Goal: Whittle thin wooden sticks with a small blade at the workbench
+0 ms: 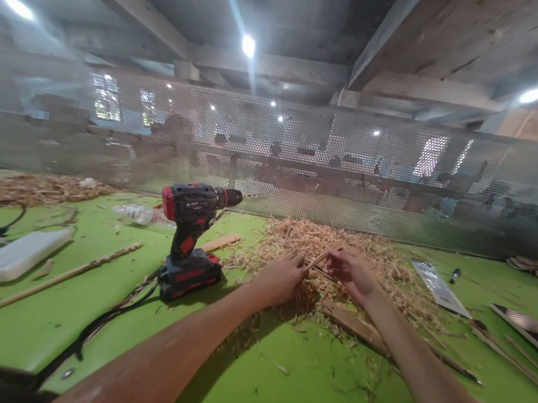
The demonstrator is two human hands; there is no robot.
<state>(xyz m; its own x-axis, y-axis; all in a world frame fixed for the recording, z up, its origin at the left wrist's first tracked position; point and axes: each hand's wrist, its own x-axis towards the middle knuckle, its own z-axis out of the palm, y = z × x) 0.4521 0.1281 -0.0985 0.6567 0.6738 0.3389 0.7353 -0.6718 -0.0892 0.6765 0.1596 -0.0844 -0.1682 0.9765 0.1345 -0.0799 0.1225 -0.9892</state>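
My left hand (pixel 280 279) is closed around the lower end of a short, thin wooden stick (pixel 317 260), in front of a heap of wood shavings (pixel 289 235). On the other end, the fingertips of my right hand (pixel 353 276) pinch the same stick. A thin dark piece shows between the hands, too small to name. Below my right hand lies a flat wooden board (pixel 356 324), partly covered by the forearm. Loose shavings are scattered around both hands.
Left of my hands stands a cordless drill (pixel 190 237) upright. A plastic bottle (pixel 138 214), a carved wooden stick (pixel 60 278), a white block (pixel 13 256) and cables lie further left. At right are a plastic packet (pixel 441 288) and a phone-like slab (pixel 532 334). A perforated screen (pixel 273 175) closes the back.
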